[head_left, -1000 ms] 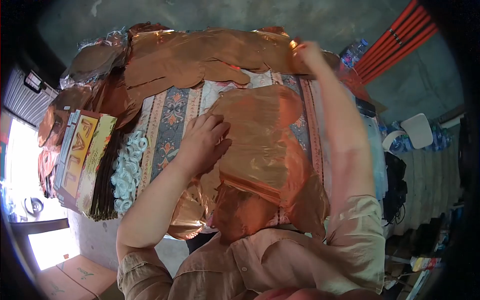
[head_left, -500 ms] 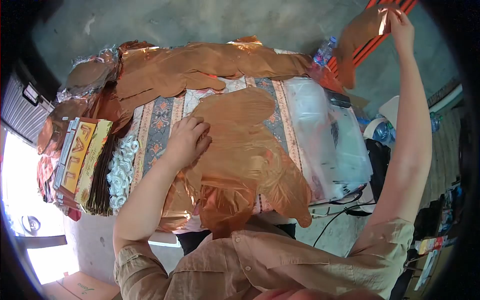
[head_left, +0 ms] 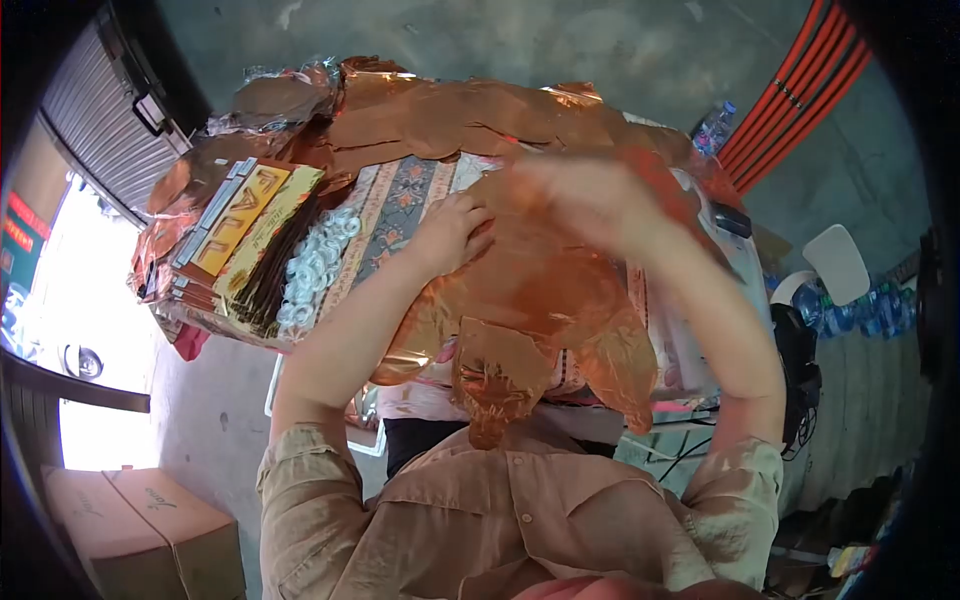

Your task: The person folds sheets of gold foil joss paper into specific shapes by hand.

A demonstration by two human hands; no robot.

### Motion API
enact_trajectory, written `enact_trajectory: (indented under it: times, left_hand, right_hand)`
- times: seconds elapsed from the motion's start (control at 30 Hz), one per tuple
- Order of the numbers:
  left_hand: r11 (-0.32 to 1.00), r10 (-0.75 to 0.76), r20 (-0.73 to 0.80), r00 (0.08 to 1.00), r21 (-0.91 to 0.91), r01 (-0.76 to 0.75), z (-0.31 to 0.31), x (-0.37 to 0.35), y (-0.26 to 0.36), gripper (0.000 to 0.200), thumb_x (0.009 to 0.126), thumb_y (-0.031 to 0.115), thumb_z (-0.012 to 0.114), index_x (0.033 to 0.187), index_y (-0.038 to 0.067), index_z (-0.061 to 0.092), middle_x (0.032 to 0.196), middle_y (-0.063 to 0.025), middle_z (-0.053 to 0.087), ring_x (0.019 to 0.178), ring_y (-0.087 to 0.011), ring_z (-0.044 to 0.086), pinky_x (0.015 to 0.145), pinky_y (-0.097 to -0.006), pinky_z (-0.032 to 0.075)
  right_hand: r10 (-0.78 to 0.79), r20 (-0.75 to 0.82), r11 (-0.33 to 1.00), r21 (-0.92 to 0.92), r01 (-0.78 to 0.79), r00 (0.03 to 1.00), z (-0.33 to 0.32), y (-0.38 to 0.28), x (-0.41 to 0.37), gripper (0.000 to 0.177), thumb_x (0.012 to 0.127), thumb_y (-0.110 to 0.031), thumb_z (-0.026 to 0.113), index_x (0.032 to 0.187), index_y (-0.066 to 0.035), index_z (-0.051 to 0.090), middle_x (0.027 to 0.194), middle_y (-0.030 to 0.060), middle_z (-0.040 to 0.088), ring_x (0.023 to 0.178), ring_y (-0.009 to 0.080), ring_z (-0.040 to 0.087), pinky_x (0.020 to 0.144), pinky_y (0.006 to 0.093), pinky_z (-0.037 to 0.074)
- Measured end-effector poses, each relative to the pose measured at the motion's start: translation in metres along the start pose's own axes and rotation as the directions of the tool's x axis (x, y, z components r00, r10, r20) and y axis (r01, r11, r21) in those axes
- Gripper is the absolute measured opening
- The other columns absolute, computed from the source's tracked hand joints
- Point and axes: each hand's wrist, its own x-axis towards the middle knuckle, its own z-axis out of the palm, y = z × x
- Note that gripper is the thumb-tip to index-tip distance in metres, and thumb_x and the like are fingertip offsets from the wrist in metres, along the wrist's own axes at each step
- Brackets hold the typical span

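Copper-coloured foil sheets lie over the patterned cloth at the table's middle, hanging past its near edge. My left hand rests on their left edge with its fingers curled; what lies under the fingertips is hidden. Over the upper part of the sheets is my right hand, smeared by motion, its fingers unclear. Reddish blurred foil shows beside and behind it. Along the far side of the table stretches a row of more copper foil pieces.
On the left are a stack of FALL packets and a pile of white rings. Clear plastic bags lie at the right. A water bottle stands at the far right corner. A cardboard box sits on the floor.
My right hand has swung from the far upper right, where it held a foil piece, inward over the middle sheets. My left hand stays at their left edge. The whole view has shifted.
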Motion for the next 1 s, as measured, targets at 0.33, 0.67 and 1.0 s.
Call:
enact_trajectory:
  times: [0.33,0.67,1.0]
  left_hand:
    - [1.0,0.015,-0.01,1.0,0.013,-0.015,0.0,0.003,0.002,0.031,0.083,0.025,0.067,0.11,0.01,0.063,0.114,-0.0086,0.059,0.11,-0.0304,0.053,0.094,-0.0422,0.042]
    - [1.0,0.005,-0.018,1.0,-0.007,-0.005,-0.001,0.004,0.003,0.029,0.083,0.027,0.067,0.107,0.011,0.063,0.112,-0.0063,0.06,0.11,-0.0287,0.053,0.095,-0.042,0.041]
    - [0.999,-0.007,0.029,1.0,0.032,0.006,-0.006,0.005,0.006,0.038,0.086,0.02,0.064,0.12,0.006,0.057,0.115,-0.0133,0.059,0.111,-0.0336,0.053,0.095,-0.0429,0.042]
  right_hand:
    - [-0.306,0.425,0.908,0.4,0.126,0.852,0.073,-0.088,-0.071,0.019,0.077,-0.014,0.063,0.092,-0.004,0.059,0.127,0.0102,0.058,0.124,0.033,0.052,0.098,0.0449,0.048]
    - [0.586,0.459,0.724,0.074,-0.686,0.668,0.041,-0.039,-0.08,0.063,0.087,-0.038,0.066,0.138,-0.006,0.047,0.145,0.0182,0.042,0.139,0.0327,0.034,0.114,0.0498,0.025]
    - [0.462,0.453,0.881,-0.136,-0.454,0.762,0.094,0.007,-0.078,0.083,0.088,-0.046,0.063,0.15,-0.006,0.026,0.156,0.0204,0.021,0.146,0.035,0.015,0.118,0.0513,0.01]
